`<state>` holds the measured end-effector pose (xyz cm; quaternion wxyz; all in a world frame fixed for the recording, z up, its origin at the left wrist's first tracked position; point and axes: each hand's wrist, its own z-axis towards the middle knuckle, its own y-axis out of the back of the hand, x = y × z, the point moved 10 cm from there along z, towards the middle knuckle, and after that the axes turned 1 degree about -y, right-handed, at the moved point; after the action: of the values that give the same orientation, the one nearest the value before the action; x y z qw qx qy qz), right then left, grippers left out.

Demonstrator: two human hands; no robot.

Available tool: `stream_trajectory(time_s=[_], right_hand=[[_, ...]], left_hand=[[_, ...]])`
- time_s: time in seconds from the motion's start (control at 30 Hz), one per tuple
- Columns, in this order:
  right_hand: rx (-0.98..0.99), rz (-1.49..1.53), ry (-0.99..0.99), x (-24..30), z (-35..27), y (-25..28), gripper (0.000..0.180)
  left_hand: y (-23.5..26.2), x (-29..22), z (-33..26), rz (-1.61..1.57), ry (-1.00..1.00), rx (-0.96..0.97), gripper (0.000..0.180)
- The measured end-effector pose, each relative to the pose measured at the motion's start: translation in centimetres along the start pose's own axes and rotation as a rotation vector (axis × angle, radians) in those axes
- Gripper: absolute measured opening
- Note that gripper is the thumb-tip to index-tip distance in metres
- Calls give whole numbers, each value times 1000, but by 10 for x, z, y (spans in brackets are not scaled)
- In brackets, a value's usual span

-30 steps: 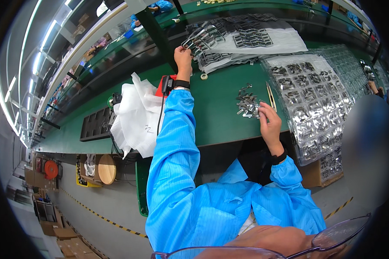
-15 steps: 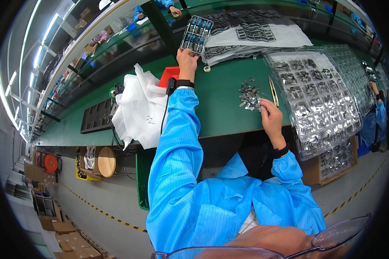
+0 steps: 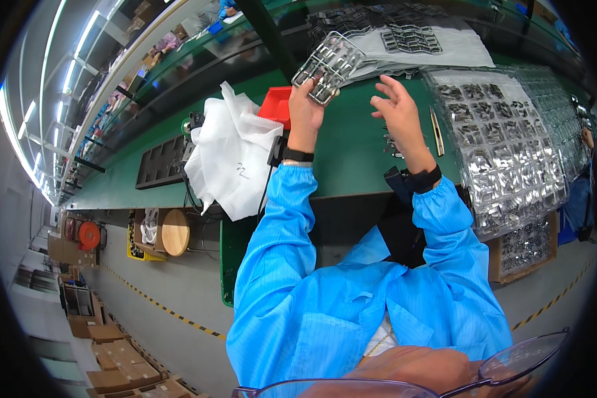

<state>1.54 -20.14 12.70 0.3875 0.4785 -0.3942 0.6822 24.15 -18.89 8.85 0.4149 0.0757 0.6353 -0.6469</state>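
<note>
My left hand point(image 3: 306, 114) grips a metal rack point(image 3: 331, 63), a wire-like frame with rows of slots, at its lower edge, tilted over the green table. Small parts seem to sit in the slots, too fine to name. To its right, my right hand point(image 3: 402, 118) hovers above the table, its fingers apart and nothing visible in them. Partly hidden behind that hand lies a pile of small metal pieces point(image 3: 393, 146). A slim, pointed golden tool, like tweezers point(image 3: 436, 131), lies just right of my right hand.
Clear divided trays point(image 3: 491, 126) full of small metal pieces cover the right side. At the back, more racks point(image 3: 411, 38) lie on white sheeting. A red bin point(image 3: 276, 105), white foam sheets point(image 3: 229, 156) and a dark compartment tray point(image 3: 160, 162) stand left. The table's front edge point(image 3: 351, 194) runs nearby.
The rack in my left hand has come nearer and tilted. My right hand has left the pile of metal pieces, moving up toward the rack with its fingers spreading. The view has shifted slightly.
</note>
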Motion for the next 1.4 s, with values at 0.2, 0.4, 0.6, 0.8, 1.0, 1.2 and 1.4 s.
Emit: stream_trajectory(time_s=[0.2, 0.4, 0.6, 0.8, 1.0, 1.2, 1.4], right_hand=[[-54, -24, 60, -31, -5, -5, 50], [77, 24, -193, -77, -8, -26, 23], [-2, 167, -194, -77, -17, -28, 17], [75, 154, -225, -66, -35, -15, 17], [104, 108, -134, -52, -54, -3, 19], [-132, -328, 34, -38, -57, 47, 15], [-119, 63, -68, -53, -54, 80, 14]], left_hand=[[5, -2, -87, 180, -39, -60, 27], [41, 4, -131, 214, 20, -149, 29], [107, 12, -150, 313, 99, -456, 34], [58, -58, -171, 1155, -495, -450, 53], [19, -2, -164, 640, 56, -205, 33], [-30, 25, -177, 751, 15, -76, 24], [-46, 55, -175, 845, -21, 12, 21]])
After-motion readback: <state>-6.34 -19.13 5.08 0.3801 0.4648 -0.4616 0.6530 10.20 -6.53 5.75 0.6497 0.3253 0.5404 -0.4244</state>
